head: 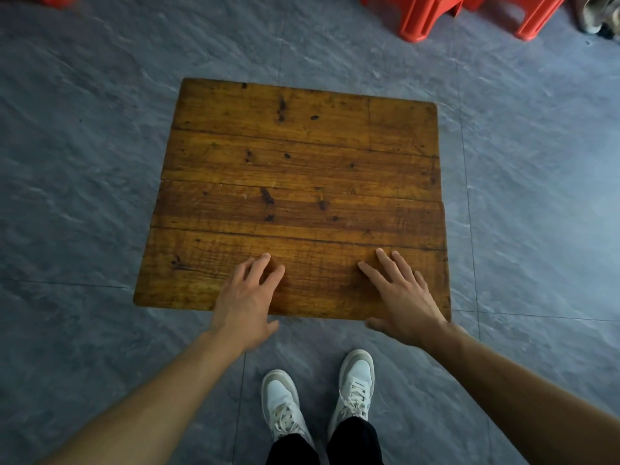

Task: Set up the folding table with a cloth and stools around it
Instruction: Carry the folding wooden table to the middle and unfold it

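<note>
The folding table [302, 169] shows its square wooden top of brown planks, standing on the grey tiled floor in front of me. My left hand [248, 297] lies over the near edge with fingers spread and straight, left of centre. My right hand [399, 297] lies the same way near the right front corner, its thumb below the edge. Neither hand holds anything. Red plastic stools [436, 15] stand at the top right, beyond the table. No cloth is in view.
Grey stone-pattern floor tiles [84, 162] surround the table on all sides. My two white sneakers [318, 397] stand just behind the near edge. A bit of red [57, 0] shows at the top left, and a pale shoe-like object [597, 15] at the top right corner.
</note>
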`<act>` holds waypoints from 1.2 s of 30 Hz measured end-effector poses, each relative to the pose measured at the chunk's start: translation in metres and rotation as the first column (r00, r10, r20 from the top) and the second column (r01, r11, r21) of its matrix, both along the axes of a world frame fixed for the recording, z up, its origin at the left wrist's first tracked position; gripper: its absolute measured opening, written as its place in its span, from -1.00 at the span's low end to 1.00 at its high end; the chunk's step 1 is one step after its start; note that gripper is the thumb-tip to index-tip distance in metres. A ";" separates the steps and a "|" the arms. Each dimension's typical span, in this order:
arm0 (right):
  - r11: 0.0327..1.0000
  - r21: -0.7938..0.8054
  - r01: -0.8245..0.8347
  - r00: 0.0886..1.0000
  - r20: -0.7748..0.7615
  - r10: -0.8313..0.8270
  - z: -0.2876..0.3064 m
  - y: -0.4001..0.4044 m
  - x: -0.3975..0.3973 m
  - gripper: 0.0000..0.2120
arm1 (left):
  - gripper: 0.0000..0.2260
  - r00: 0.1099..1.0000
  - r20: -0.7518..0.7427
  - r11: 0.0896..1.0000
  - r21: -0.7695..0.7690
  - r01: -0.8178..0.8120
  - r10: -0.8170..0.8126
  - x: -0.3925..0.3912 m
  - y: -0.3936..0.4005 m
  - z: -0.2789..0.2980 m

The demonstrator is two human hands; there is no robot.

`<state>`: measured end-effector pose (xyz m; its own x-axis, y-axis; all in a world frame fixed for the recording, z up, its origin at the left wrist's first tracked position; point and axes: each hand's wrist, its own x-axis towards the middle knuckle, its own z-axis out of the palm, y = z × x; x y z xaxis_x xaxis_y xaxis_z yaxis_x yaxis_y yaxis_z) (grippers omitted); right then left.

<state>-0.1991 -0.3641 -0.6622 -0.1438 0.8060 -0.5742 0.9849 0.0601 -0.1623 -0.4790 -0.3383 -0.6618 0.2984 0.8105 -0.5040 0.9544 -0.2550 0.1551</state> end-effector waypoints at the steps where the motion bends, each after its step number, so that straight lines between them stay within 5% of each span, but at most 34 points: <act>1: 0.999 -0.006 0.032 0.998 -0.048 -0.033 0.010 0.005 0.001 -0.06 | -0.23 0.998 0.050 0.998 -0.038 -0.044 0.046 0.000 0.003 0.009; 6: 0.985 0.099 0.141 0.984 -0.119 -0.129 0.082 0.036 0.000 -0.26 | -0.41 0.958 0.171 0.970 0.038 -0.238 0.229 0.002 0.026 0.079; 22: 0.928 0.366 0.066 0.987 -0.162 -0.006 0.413 0.062 -0.040 -0.42 | -0.53 0.933 0.223 0.910 0.245 -0.335 0.283 -0.026 0.048 0.404; 36: 0.880 0.456 0.136 0.984 -0.163 -0.068 0.516 0.020 -0.044 -0.41 | -0.55 0.905 0.349 0.885 0.302 -0.355 0.243 -0.036 0.021 0.473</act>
